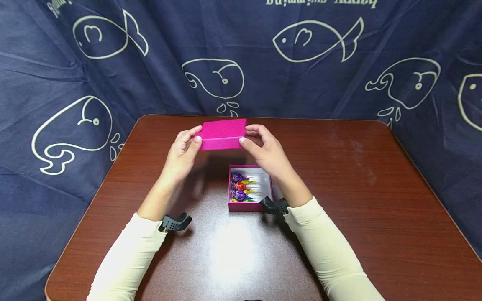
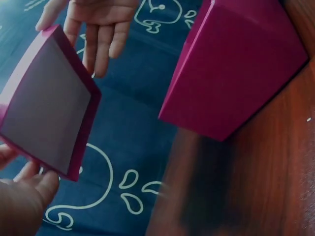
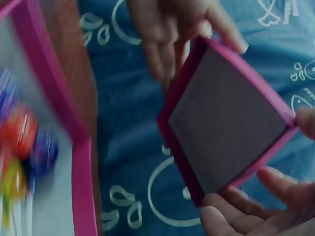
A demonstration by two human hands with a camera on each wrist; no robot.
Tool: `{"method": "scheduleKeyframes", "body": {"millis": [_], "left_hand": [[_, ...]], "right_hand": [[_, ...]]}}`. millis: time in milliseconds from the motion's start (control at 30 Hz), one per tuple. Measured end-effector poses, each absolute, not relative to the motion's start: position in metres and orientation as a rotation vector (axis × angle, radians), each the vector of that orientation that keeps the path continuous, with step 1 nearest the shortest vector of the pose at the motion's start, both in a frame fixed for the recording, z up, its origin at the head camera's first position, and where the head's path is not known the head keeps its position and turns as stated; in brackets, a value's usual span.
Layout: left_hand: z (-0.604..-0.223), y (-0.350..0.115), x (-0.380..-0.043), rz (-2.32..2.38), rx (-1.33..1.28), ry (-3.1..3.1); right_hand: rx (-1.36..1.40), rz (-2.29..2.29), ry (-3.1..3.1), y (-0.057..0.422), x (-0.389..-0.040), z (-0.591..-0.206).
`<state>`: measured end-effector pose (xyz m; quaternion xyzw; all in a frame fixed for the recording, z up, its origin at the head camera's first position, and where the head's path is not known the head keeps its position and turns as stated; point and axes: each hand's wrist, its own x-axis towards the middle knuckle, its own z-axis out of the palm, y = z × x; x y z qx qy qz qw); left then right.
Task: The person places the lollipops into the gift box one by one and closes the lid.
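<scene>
A bright pink box lid point(image 1: 223, 134) is held up above the table between both hands, its pale inner side point(image 3: 229, 120) visible in the wrist views. The left hand point(image 1: 183, 154) pinches its left end, thumb on the near side. At the other end the right hand point(image 1: 265, 150) grips the lid with thumb and fingers. Below and slightly right, the pink box base point(image 1: 244, 206) stands uncovered on the table. Inside it lie several lollipops point(image 1: 239, 187) in purple, red and yellow wrappers, their sticks pointing right. The right forearm partly hides the box's right side.
The brown wooden table point(image 1: 357, 200) reaches out on both sides of the box. Behind it hangs a dark blue curtain point(image 1: 260, 92) with white fish and whale drawings. A dark strap mount point(image 1: 177, 222) sits on the left wrist, and another point(image 1: 273, 205) on the right.
</scene>
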<state>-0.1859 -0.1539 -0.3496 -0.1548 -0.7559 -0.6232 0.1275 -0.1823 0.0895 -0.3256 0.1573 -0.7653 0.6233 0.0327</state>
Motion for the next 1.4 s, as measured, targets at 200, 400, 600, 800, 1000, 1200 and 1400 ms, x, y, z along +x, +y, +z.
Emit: {"method": "scheduleKeyframes", "body": {"millis": [200,400,600,800,1000,1200,1400], "left_hand": [[-0.359,-0.145,-0.182,-1.911,-0.612,-2.127],[-0.369,-0.135,-0.174,-1.923,-0.692,-2.148],[-0.376,-0.129,-0.165,-1.877,-0.807,-2.249],[-0.385,-0.131,-0.156,-1.701,-0.935,-2.433],[-0.394,-0.131,-0.151,-1.429,-1.012,-2.544],[-0.400,-0.130,-0.146,-1.287,-1.016,-2.569],[-0.406,-0.131,-0.144,-1.286,-1.021,-2.532]], "right_hand": [[0.709,1.682,-2.433,0.124,-0.184,-0.338],[0.911,1.594,-2.407,0.150,-0.184,-0.355],[1.054,1.495,-2.431,0.173,-0.178,-0.367],[1.138,1.438,-2.487,0.189,-0.169,-0.381],[1.118,1.386,-2.560,0.191,-0.161,-0.393],[1.149,1.389,-2.528,0.184,-0.144,-0.381],[1.147,1.370,-2.521,0.189,-0.152,-0.399]]}}
